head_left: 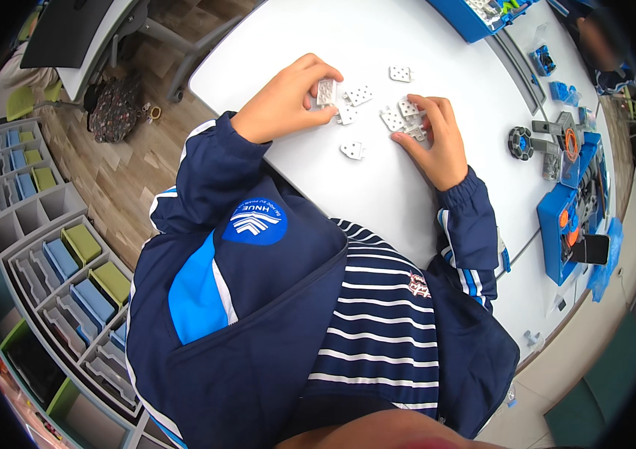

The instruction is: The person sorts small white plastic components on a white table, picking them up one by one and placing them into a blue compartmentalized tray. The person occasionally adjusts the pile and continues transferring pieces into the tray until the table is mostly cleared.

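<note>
Left hand: thumb and forefinger of the left hand [288, 101] pinch a pale block [326, 92], held over the white table [258, 52] near its edge.
Right hand: thumb and forefinger of the right hand [437, 146] are spread apart, tips at a cluster of white pieces [392, 119] (cannot tell if they grip or only touch).
Loose pieces: four small white pieces with dark holes [401, 74] on the table. One lies beyond both hands, two between them, one nearer the body.
Cluster count: at least three, overlapping (exact number hidden by fingers).
Jacket badge: one round blue badge [258, 221] on the navy jacket [273, 322], white chevron emblem, lettering around it.
Shirt print: small red-and-white script [419, 285] on the striped shirt [378, 337].
Far box: blue box [467, 21] at the table's far side, white and green parts inside.
Right box: blue box at right [555, 254], orange and dark parts inside.
Wheel: one black wheel [520, 143], near that box.
Storage unit: on the floor side, left; green bins [81, 244] and blue bins [60, 259] in grey compartments (partly cut off, no firm count).
</note>
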`<control>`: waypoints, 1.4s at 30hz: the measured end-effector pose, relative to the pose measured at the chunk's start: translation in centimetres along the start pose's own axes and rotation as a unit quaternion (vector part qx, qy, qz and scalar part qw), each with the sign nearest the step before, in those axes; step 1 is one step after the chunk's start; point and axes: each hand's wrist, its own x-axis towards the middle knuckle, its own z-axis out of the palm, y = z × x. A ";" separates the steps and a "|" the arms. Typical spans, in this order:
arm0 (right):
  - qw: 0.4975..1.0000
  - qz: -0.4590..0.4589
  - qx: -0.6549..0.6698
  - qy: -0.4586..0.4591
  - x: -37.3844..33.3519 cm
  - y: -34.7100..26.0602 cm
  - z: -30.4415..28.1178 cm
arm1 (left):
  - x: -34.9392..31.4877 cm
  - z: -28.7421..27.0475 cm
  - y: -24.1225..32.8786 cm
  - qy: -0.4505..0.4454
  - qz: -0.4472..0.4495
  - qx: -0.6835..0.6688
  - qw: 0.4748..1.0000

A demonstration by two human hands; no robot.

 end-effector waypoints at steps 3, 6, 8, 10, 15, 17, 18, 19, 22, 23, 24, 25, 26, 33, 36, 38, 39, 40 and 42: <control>0.999 -0.006 0.021 0.025 -0.1 0.3 0.3 | 1.3 -0.6 -0.2 -0.006 -0.036 -0.224 0.974; 0.999 -0.007 0.038 0.029 0.0 0.7 0.3 | 2.4 -0.9 -0.1 -0.055 -0.117 -0.393 0.911; 0.998 -0.017 0.050 0.033 0.0 1.1 0.2 | 2.9 -0.1 0.3 -0.037 -0.089 -0.299 0.949; 0.996 -0.022 0.079 0.044 0.2 1.6 0.2 | 3.0 2.1 0.9 0.037 0.049 -0.023 0.998; 0.990 -0.043 0.117 0.059 0.1 2.6 0.5 | 3.5 4.2 0.9 0.079 0.125 0.137 0.979; 0.987 -0.068 0.119 0.083 0.3 2.9 0.6 | 4.7 3.5 0.6 0.066 0.125 0.144 0.979; 0.988 -0.061 0.120 0.079 0.2 3.0 0.7 | 5.6 2.9 0.5 0.047 0.099 0.077 0.991; 0.988 -0.051 0.122 0.075 0.2 3.1 0.7 | 6.7 2.2 0.5 0.018 0.062 0.017 0.998; 0.988 -0.049 0.124 0.077 0.3 2.9 0.6 | 11.4 0.5 1.3 -0.084 -0.041 -0.128 0.987; 0.987 -0.049 0.129 0.078 0.2 2.8 0.6 | 13.2 0.0 1.7 -0.119 -0.065 -0.178 0.975; 0.987 -0.047 0.131 0.080 0.2 2.7 0.6 | 15.3 0.5 2.4 -0.054 -0.005 -0.119 0.991; 0.986 -0.049 0.135 0.079 0.2 2.7 0.6 | 17.7 1.4 3.2 0.039 0.143 -0.083 0.985; 0.986 -0.049 0.137 0.079 0.2 2.7 0.6 | 20.7 1.6 3.8 0.061 0.227 -0.046 0.971; 0.984 -0.065 0.146 0.083 0.2 3.1 0.4 | 35.5 5.7 5.1 0.164 0.250 0.096 0.949; 0.982 -0.056 0.149 0.101 0.0 3.0 0.4 | 36.5 5.3 4.8 0.072 0.238 0.097 0.964; 0.978 -0.075 0.139 0.139 0.1 3.5 0.0 | 35.9 4.7 4.9 0.168 0.310 0.121 0.928; 0.971 -0.064 0.066 0.221 0.2 4.1 -0.5 | 35.5 4.4 5.2 0.154 0.279 0.119 0.940; 0.954 -0.062 -0.011 0.292 0.6 5.0 -1.3 | 35.1 3.9 5.4 0.141 0.249 0.117 0.951; 0.912 -0.014 -0.175 0.372 1.2 7.5 -3.3 | 33.9 2.6 5.6 0.018 0.126 0.044 0.991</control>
